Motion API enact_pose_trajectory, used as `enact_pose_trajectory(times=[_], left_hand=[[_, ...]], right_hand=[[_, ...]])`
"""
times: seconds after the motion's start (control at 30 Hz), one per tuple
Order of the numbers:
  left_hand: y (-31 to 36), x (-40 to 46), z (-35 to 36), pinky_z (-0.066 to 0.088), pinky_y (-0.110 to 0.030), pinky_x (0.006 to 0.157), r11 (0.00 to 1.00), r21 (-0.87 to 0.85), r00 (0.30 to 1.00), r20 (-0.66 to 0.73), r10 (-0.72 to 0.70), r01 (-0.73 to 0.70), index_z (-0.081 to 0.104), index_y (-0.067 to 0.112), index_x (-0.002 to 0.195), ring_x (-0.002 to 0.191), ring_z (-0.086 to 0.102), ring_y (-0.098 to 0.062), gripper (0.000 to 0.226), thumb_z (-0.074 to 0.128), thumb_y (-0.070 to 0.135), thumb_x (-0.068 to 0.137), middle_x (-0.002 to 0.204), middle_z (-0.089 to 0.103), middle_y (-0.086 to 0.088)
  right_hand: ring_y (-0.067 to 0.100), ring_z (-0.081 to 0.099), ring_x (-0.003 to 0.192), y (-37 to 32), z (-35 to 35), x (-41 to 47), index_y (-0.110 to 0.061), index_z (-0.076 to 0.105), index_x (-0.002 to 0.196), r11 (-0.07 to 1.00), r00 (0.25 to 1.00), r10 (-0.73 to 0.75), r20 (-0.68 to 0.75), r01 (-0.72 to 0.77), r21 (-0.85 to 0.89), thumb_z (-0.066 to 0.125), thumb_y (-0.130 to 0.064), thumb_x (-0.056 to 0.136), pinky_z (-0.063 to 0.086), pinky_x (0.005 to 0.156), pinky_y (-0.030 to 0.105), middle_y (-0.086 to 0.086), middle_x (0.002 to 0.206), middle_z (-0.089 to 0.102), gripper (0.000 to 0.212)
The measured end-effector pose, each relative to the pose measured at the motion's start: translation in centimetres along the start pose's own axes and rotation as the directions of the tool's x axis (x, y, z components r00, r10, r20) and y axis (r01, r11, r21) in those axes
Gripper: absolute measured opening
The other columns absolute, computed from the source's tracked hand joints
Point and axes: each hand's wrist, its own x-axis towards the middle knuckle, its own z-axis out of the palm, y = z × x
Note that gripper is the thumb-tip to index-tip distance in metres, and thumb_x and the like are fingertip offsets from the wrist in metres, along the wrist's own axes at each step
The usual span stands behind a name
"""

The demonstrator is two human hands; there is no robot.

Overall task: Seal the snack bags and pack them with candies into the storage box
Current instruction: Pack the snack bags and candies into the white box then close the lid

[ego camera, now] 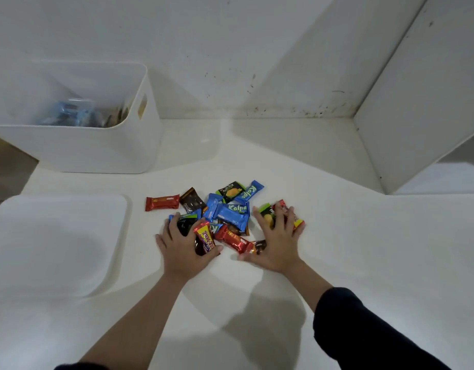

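Note:
A heap of small wrapped candies [232, 213] in blue, red, brown and green wrappers lies on the white counter. My left hand [184, 248] curls around the heap's left side, fingers over a dark packet and a red-yellow candy [206, 236]. My right hand [277, 243] presses flat with spread fingers on the right side, over a green-and-red packet [268, 213]. One red bar [162, 202] lies apart at the left. The white storage box [102, 148] stands at the back left; blurred bluish bags [67, 113] lie inside it.
The box's white lid [57, 236] lies flat on the counter to the left of the candies. A white wall with dark specks closes the back, and a white panel [417, 116] angles in at the right. The counter's left edge runs beside the box.

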Motion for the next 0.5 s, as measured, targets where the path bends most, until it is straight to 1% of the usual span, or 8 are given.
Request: enact_pose_trajectory(times=[0.07, 0.13, 0.2, 0.23, 0.27, 0.33, 0.4, 0.5], left_hand=[[0.1, 0.0, 0.0, 0.033, -0.059, 0.098, 1.0, -0.029, 0.996, -0.089, -0.001, -0.001, 0.06, 0.025, 0.116, 0.121, 0.042, -0.044, 0.079, 0.044, 0.083, 0.065, 0.134, 0.044, -0.022], [0.2, 0.0, 0.0, 0.04, -0.051, 0.093, 0.999, -0.047, 0.987, -0.161, 0.007, -0.015, 0.064, 0.018, 0.112, 0.109, 0.049, -0.044, 0.07, 0.051, 0.072, 0.069, 0.124, 0.05, -0.021], [0.2, -0.1, -0.2, 0.044, -0.045, 0.083, 0.999, -0.03, 0.98, -0.2, 0.014, -0.021, 0.066, 0.015, 0.105, 0.097, 0.052, -0.041, 0.061, 0.056, 0.064, 0.071, 0.114, 0.053, -0.02], [0.3, -0.2, -0.3, 0.046, -0.042, 0.077, 1.0, -0.014, 0.977, -0.21, 0.015, -0.018, 0.067, 0.014, 0.101, 0.091, 0.053, -0.04, 0.058, 0.057, 0.062, 0.071, 0.109, 0.055, -0.02], [0.5, -0.3, -0.5, 0.047, -0.041, 0.072, 1.0, -0.004, 0.976, -0.216, 0.012, -0.013, 0.067, 0.013, 0.099, 0.086, 0.053, -0.038, 0.055, 0.057, 0.06, 0.071, 0.104, 0.055, -0.019], [0.8, -0.5, -0.9, 0.048, -0.037, 0.063, 1.0, -0.013, 0.977, -0.214, -0.006, 0.003, 0.068, 0.013, 0.099, 0.079, 0.053, -0.036, 0.052, 0.057, 0.056, 0.071, 0.096, 0.055, -0.018], [0.8, -0.8, -1.3, 0.049, -0.035, 0.057, 0.996, -0.082, 0.984, -0.175, -0.041, 0.027, 0.068, 0.014, 0.104, 0.078, 0.054, -0.033, 0.048, 0.064, 0.05, 0.071, 0.094, 0.052, -0.015], [0.3, -1.5, -1.9, 0.052, -0.033, 0.057, 0.97, -0.224, 0.992, -0.064, -0.111, 0.094, 0.065, 0.018, 0.106, 0.081, 0.055, -0.029, 0.042, 0.075, 0.034, 0.069, 0.099, 0.047, -0.009]], right_hand=[[0.045, -0.001, 0.143, -2.0, 0.6, 0.5, -0.056, 0.013, 0.143, 0.999, 0.999, -0.043, 0.004, 0.043, -0.005, 0.035, -0.102, 0.045, 0.002, 0.1, 0.075, 0.013, 0.156, 0.015, 0.11], [0.045, 0.015, 0.14, -3.3, 0.7, 0.8, -0.054, 0.031, 0.137, 0.996, 0.997, -0.074, 0.0, 0.074, -0.039, 0.035, -0.095, 0.057, 0.01, 0.102, 0.071, 0.012, 0.15, 0.029, 0.089], [0.04, 0.037, 0.126, -3.7, 0.5, 0.8, -0.048, 0.05, 0.123, 0.991, 0.991, -0.119, -0.062, 0.114, -0.066, 0.044, -0.082, 0.069, 0.025, 0.098, 0.06, 0.009, 0.137, 0.046, 0.064], [0.037, 0.045, 0.116, -3.7, 0.4, 0.8, -0.044, 0.055, 0.116, 0.987, 0.983, -0.149, -0.105, 0.141, -0.077, 0.05, -0.072, 0.071, 0.032, 0.091, 0.053, 0.009, 0.128, 0.052, 0.053], [0.036, 0.05, 0.105, -3.8, 0.4, 0.7, -0.039, 0.058, 0.108, 0.983, 0.976, -0.175, -0.13, 0.165, -0.087, 0.055, -0.063, 0.071, 0.035, 0.083, 0.046, 0.008, 0.121, 0.057, 0.044], [0.033, 0.053, 0.088, -3.8, 0.2, 0.4, -0.033, 0.059, 0.098, 0.973, 0.97, -0.209, -0.122, 0.194, -0.123, 0.061, -0.051, 0.068, 0.036, 0.071, 0.038, 0.007, 0.105, 0.062, 0.035], [0.031, 0.055, 0.076, -3.9, -0.3, 0.3, -0.029, 0.061, 0.091, 0.961, 0.967, -0.241, -0.087, 0.224, -0.165, 0.07, -0.043, 0.065, 0.039, 0.062, 0.035, 0.006, 0.091, 0.062, 0.031], [0.03, 0.057, 0.066, -3.8, -1.7, 0.5, -0.026, 0.066, 0.084, 0.951, 0.962, -0.271, -0.031, 0.263, -0.165, 0.081, -0.033, 0.058, 0.043, 0.051, 0.032, 0.004, 0.078, 0.062, 0.031]])
